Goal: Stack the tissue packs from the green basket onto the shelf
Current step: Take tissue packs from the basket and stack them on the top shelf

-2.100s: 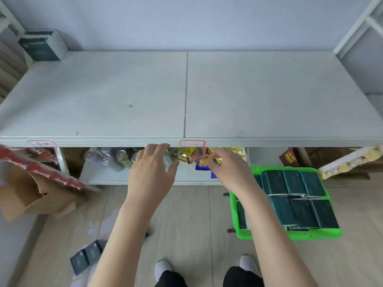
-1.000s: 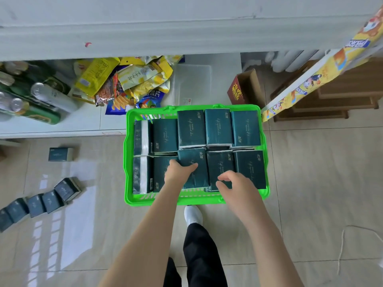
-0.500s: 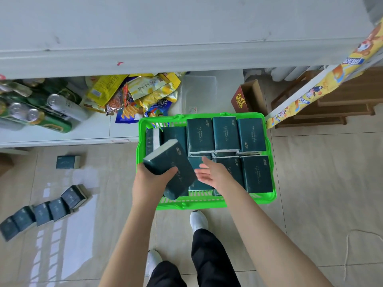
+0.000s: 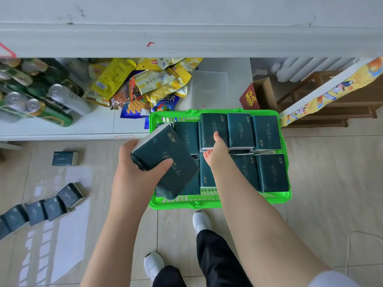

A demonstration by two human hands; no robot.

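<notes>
Tiled floor [image 4: 331,204] runs beneath a grey shelf [image 4: 186,40] whose front edge crosses the whole top of the view. Below it, a lower shelf [image 4: 62,131] carries cans [image 4: 60,100] at left and snack bags [image 4: 143,85] at centre, reaching almost to the basket's far left corner. Green basket [image 4: 287,195] sits on the floor just in front of that lower shelf, packed with dark tissue packs [image 4: 267,133] in two rows. Left hand [image 4: 134,168] grips one pack [image 4: 165,160], tilted, above the basket's left end. Right hand [image 4: 215,156] hovers over the middle packs with fingers spread, holding nothing. Loose packs [image 4: 47,208] lie in a row on the floor at left, one more [image 4: 65,158] apart from them nearer the lower shelf. A red box [image 4: 251,98] stands behind the basket; wooden frames [image 4: 331,108] crowd the right. Bare floor lies right of the basket and between the loose packs and the basket.
</notes>
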